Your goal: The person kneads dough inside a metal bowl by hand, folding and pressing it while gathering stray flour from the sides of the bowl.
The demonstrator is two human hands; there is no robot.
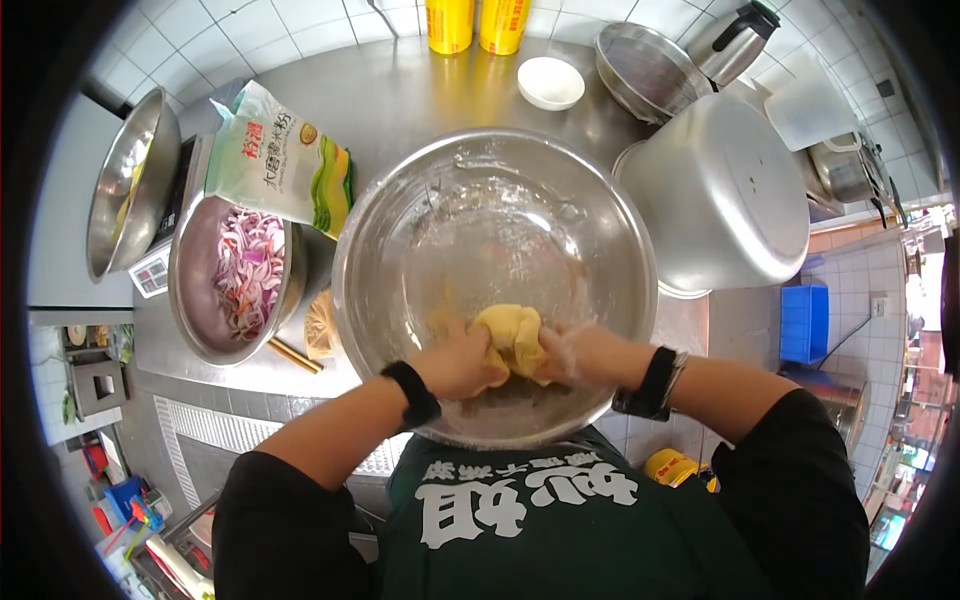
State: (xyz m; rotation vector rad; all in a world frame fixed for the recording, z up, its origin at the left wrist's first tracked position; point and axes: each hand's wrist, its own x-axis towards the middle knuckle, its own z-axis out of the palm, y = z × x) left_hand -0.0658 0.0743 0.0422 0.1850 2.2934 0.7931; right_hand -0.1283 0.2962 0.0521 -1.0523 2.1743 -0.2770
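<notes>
Small white round bowl sits on steel tabletop, near two yellow cylinders. Sliced purple onion lies in round metal bowl.

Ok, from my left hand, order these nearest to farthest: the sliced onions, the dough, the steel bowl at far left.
1. Dough: gripped by the left hand.
2. Sliced onions: to the left, in a separate bowl.
3. Steel bowl: far left, beyond the onions.
</notes>
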